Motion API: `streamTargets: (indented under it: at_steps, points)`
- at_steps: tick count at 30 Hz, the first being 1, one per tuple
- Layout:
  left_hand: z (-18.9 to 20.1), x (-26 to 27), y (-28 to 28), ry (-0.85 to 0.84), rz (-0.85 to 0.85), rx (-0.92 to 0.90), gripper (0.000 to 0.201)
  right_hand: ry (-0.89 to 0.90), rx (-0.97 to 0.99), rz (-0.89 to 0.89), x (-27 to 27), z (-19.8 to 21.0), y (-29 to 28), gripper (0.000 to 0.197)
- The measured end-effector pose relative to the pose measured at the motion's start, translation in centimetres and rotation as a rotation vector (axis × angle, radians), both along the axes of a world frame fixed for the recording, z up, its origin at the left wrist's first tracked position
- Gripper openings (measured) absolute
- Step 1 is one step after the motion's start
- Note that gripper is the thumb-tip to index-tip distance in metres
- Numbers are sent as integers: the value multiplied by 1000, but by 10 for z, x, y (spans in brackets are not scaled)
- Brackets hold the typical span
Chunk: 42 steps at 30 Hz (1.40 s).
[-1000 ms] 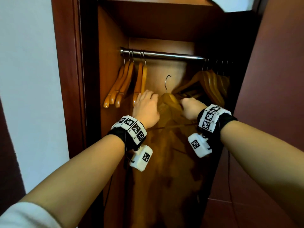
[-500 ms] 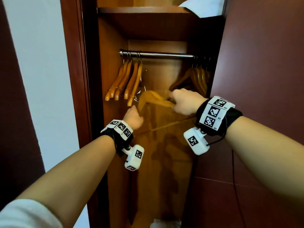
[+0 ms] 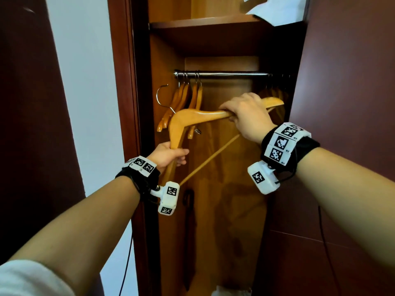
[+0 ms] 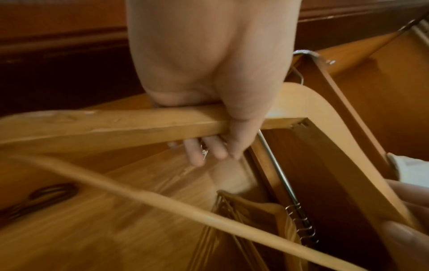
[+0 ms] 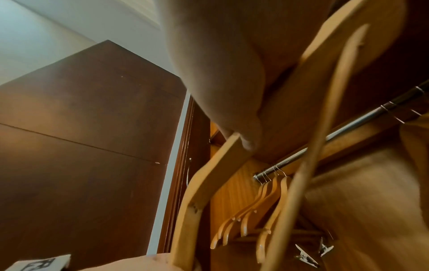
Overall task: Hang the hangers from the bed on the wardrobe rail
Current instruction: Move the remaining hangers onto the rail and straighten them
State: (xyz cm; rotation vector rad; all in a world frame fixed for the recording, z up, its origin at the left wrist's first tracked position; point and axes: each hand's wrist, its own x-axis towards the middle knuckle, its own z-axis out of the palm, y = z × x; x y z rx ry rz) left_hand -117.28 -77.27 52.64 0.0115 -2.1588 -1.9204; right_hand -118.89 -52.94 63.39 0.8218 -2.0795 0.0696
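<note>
A wooden hanger [image 3: 198, 115] is held tilted in front of the open wardrobe, below the rail [image 3: 224, 73]. Its metal hook [image 3: 161, 97] points up and to the left, clear of the rail. My left hand [image 3: 171, 155] grips the hanger's lower arm, and my right hand [image 3: 243, 113] grips the upper arm near its end. The left wrist view shows my left hand's fingers [image 4: 209, 146] curled round the wooden arm [image 4: 116, 126]. In the right wrist view my right hand [image 5: 232, 91] wraps the hanger [image 5: 209, 174] below the rail [image 5: 348, 128].
Several wooden hangers [image 3: 186, 99] hang at the rail's left end and more [image 3: 275, 90] at the right. A shelf [image 3: 213, 22] with white cloth [image 3: 277, 9] sits above. The dark door [image 3: 352, 82] stands at the right, the white wall [image 3: 85, 82] at the left. Metal clips [image 5: 308, 254] dangle low.
Both hands have drawn back out of the wardrobe with the hanger. It has turned, so its hook swung from the middle over to the left. My left hand dropped lower.
</note>
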Motion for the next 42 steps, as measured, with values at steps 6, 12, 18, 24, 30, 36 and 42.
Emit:
streamTargets:
  at_steps: [6, 12, 18, 24, 30, 36, 42]
  points:
    - [13, 4, -17, 10, 79, 48, 21, 18, -204, 149, -10, 3, -30, 34]
    - [37, 0, -8, -11, 50, 99, 14, -260, -278, 319, -14, 1, -45, 35]
    - [69, -14, 32, 30, -84, 100, 14, -533, -150, 227, -27, -13, -41, 35]
    - [76, -42, 73, 38, -66, 133, 4, -936, -212, 228, -31, -33, -31, 39]
    - [83, -65, 102, 38, -75, 197, 23, -1021, -256, 247, -28, -36, -15, 39]
    - [92, -88, 120, 64, -125, 137, 32, -1004, -470, 283, -52, -32, -5, 34]
    - [102, -108, 102, 220, -23, -235, 10, -1228, -836, 470, -78, -27, -12, 36]
